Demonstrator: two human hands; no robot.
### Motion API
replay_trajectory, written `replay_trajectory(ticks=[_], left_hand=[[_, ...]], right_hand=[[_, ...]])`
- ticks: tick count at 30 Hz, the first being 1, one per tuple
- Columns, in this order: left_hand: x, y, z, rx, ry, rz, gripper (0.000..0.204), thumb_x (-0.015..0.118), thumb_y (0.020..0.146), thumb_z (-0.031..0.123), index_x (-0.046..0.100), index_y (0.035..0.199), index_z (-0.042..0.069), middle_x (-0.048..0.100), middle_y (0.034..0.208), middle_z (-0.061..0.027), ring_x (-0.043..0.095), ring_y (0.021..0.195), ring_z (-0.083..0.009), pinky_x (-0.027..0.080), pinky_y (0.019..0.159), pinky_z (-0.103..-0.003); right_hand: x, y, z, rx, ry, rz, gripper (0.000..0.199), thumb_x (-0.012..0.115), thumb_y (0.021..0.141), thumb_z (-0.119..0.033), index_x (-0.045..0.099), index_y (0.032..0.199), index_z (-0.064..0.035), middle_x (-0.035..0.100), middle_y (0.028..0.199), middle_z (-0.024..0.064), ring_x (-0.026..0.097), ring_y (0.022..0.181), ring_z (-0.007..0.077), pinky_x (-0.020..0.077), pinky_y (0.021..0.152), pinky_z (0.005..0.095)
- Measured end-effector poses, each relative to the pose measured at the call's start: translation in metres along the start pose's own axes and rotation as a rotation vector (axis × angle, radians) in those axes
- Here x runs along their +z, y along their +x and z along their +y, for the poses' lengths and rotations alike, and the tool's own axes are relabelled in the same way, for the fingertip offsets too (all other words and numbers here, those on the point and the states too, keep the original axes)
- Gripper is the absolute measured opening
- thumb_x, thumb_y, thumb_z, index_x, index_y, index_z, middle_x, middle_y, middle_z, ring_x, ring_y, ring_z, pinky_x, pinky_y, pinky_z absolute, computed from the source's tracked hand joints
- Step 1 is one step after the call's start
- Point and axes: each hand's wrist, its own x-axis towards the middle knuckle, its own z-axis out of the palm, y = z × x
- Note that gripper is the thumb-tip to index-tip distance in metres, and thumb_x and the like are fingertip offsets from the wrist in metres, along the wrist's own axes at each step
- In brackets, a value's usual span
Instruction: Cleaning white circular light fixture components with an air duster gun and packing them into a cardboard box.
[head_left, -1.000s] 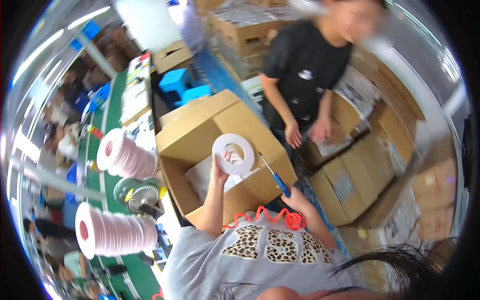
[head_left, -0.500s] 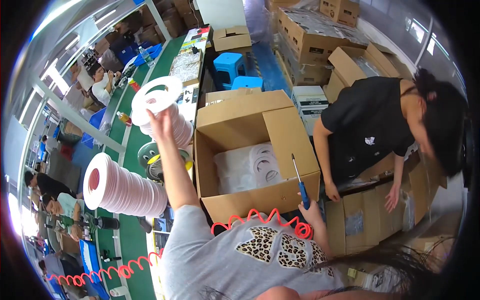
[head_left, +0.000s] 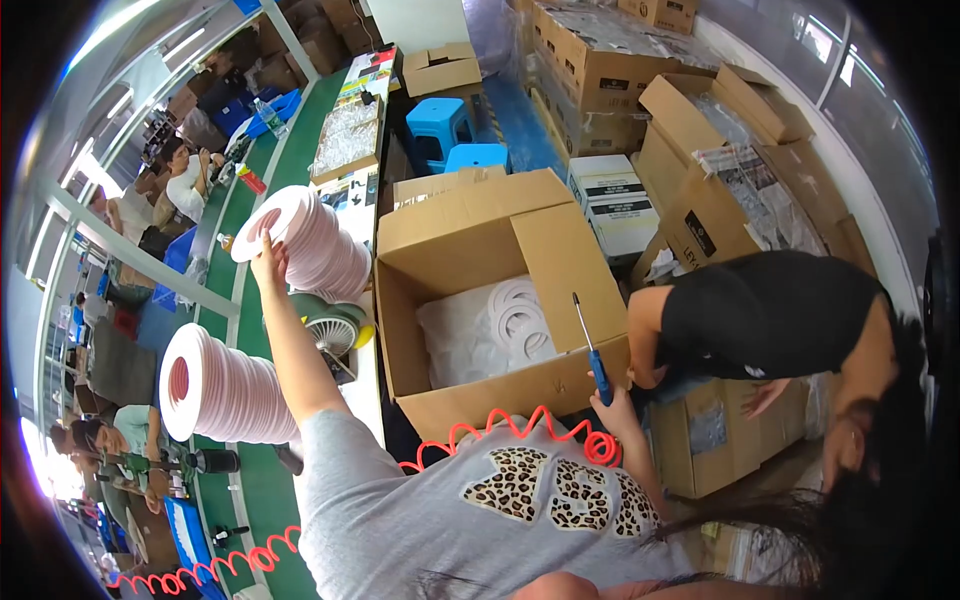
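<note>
My left hand [head_left: 270, 262] is at the end face of a tall stack of white plastic rings [head_left: 325, 250], its fingers closed over the rim of the end ring [head_left: 268, 218]. In my right hand [head_left: 616, 412] is a screwdriver [head_left: 599, 375] with a blue handle, its thin shaft pointing up and away. A second stack of white rings [head_left: 235, 390] leans on the green table nearer to me. Between the stacks stands a small fan [head_left: 335, 330] with yellow parts. An open cardboard box [head_left: 500, 400] before me holds loose white rings [head_left: 518, 318] and clear plastic film.
A red coiled hose [head_left: 520, 425] crosses in front of my body. The green workbench [head_left: 262, 480] runs along the left. A co-worker in black [head_left: 770, 310] bends over cartons at the right. Blue stools [head_left: 440, 130] and stacked cartons [head_left: 600, 75] stand farther back.
The ring that my left hand held tilted off the stack's end now lies flush against it. My hand moved left and down. The co-worker at the right has bent lower; the screwdriver stays held.
</note>
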Motion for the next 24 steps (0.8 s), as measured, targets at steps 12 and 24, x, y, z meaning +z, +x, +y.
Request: replay_trajectory(ticks=[12,24], left_hand=[[0.047,-0.087,-0.032,-0.542,0.789,-0.653,0.053,0.04,0.087,0.054,0.051,0.062,0.009,0.051,0.049,-0.0023,0.048,0.039,-0.0119,0.035,0.038,-0.02],[0.047,-0.261,-0.486,-0.498,1.268,-1.429,0.037,0.065,0.07,0.028,0.064,0.097,0.002,0.065,0.086,-0.0185,0.062,0.085,-0.029,0.048,0.075,-0.036]], right_hand=[[0.012,0.015,0.028,0.034,-0.044,0.072,0.042,0.058,0.075,-0.005,0.052,0.116,-0.0104,0.052,0.071,0.0064,0.053,0.065,0.0163,0.0444,0.066,0.0296],[0.026,0.003,0.019,0.246,-0.217,0.173,0.045,0.06,0.074,-0.01,0.047,0.116,-0.0011,0.06,0.093,0.0193,0.06,0.087,0.0311,0.0449,0.078,0.0341]])
